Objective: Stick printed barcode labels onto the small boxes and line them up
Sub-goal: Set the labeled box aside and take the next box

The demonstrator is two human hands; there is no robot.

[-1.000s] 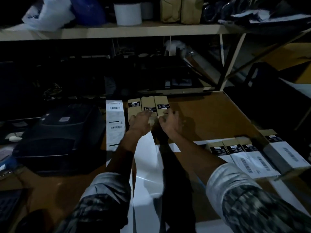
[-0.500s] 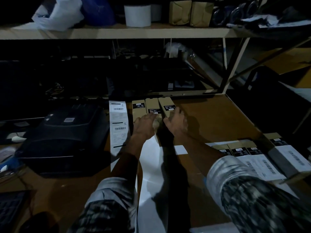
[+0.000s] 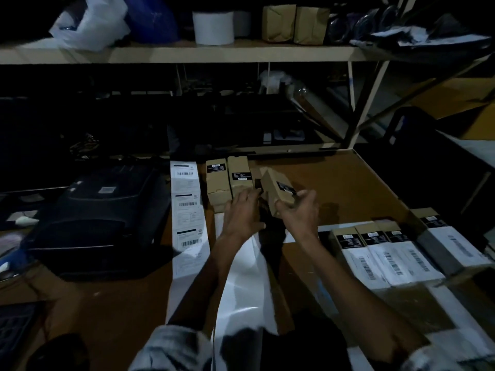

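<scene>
nearest the person, a white backing strip (image 3: 241, 277) runs up the brown table (image 3: 348, 183) between the two forearms, and a label strip (image 3: 187, 210) with printed barcodes lies just left of it, beside the dark printer (image 3: 101, 218). the light is poor, and that is the first risk: a label could go on crooked or over the black patch simply because its edges are hard to see.

to the right, a row of labelled boxes (image 3: 388, 253) sits side by side near the table edge. the end one looks close to the edge; a careless sweep of the right sleeve could push it off or skew the row.

farther out, the right hand (image 3: 300, 212) is clamped on a lifted box (image 3: 278, 191), thumb on one side and fingers curled round the other, holding it tilted above the table with its far end pointing away and left. the hold is only at the near end, so the box could twist or slip when turned for labelling.

the left hand (image 3: 241, 210) reaches forward palm down, fingers fairly straight and together, their tips resting at the near end of the two boxes (image 3: 229, 180) left standing side by side at the back. it grips nothing. if it presses unevenly, those two could slide apart or nudge the label strip beside them.

beyond is a shelf (image 3: 241, 53) with a white roll (image 3: 213, 28), well apart from the work.
</scene>
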